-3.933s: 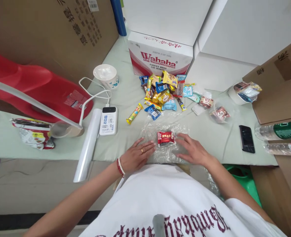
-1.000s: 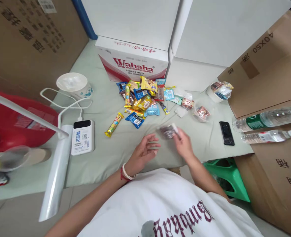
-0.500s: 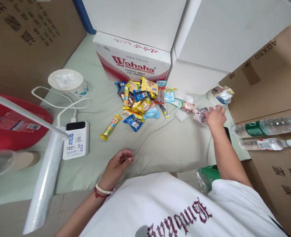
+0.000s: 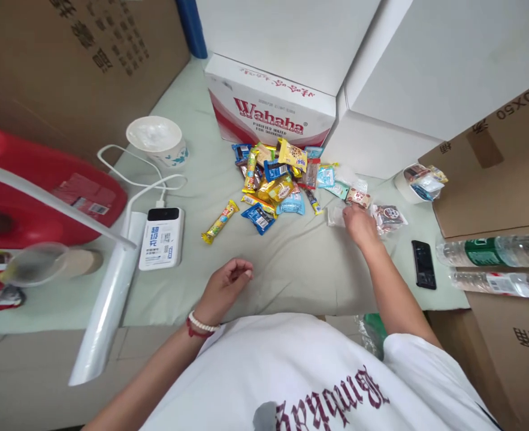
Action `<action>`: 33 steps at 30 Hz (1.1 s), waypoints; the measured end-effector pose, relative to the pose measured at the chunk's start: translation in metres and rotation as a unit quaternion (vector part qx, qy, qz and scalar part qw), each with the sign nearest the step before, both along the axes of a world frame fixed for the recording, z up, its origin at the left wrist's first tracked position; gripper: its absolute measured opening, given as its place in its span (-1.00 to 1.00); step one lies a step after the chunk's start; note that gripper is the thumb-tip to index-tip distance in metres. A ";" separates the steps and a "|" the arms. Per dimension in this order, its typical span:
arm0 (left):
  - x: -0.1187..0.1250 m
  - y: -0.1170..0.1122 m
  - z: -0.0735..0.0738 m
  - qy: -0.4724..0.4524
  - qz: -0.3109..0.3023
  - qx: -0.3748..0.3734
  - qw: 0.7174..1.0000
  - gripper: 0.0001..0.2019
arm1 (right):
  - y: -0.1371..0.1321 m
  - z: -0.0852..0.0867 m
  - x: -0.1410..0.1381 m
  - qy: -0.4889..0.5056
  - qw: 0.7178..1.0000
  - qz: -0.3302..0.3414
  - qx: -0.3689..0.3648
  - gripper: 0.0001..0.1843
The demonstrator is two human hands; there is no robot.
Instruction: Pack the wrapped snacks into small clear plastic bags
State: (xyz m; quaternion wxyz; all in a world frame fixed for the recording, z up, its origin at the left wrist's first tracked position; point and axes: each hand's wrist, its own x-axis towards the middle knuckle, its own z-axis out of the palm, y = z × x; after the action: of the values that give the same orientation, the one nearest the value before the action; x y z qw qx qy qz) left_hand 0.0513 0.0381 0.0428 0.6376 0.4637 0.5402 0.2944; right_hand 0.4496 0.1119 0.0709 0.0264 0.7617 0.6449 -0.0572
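My left hand [image 4: 229, 286] rests above the near part of the cloth, its fingers curled in and nothing showing in them. My right hand [image 4: 361, 227] reaches down at the right end of the snacks. Its fingertips meet the near edge of a small red-and-white snack packet [image 4: 358, 197]; whether they grip it is hidden. Left of those fingers lies a pale clear wrapper [image 4: 335, 216]. A clear packet with dark contents [image 4: 388, 218] sits just right of the hand. Farther left is a heap of wrapped snacks [image 4: 278, 182], with one yellow snack stick [image 4: 220, 222] apart from it.
A Wahaha water carton [image 4: 268, 117] stands behind the heap. On the left are a paper tub [image 4: 159, 143], a white power bank [image 4: 162, 242] and a lamp [image 4: 106, 305]. At right are a small tub of packets [image 4: 410, 184], a phone [image 4: 423, 264] and plastic bottles [image 4: 498, 250].
My right hand has left the dark-filled packet and moved left to the red-and-white one. That dark packet now lies uncovered. The view has shifted; my left hand keeps its curled pose.
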 end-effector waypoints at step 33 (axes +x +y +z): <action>0.068 0.047 -0.017 0.027 -0.115 0.239 0.964 -0.60 | -0.086 0.040 -0.132 0.766 0.601 -0.227 0.003 -0.80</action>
State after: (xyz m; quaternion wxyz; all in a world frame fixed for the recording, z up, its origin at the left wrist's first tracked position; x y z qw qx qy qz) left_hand 0.1195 0.0855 0.0256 0.5232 0.6691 0.4140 0.3272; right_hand 0.3173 0.0255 0.1105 -0.4939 0.5604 0.2349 -0.6220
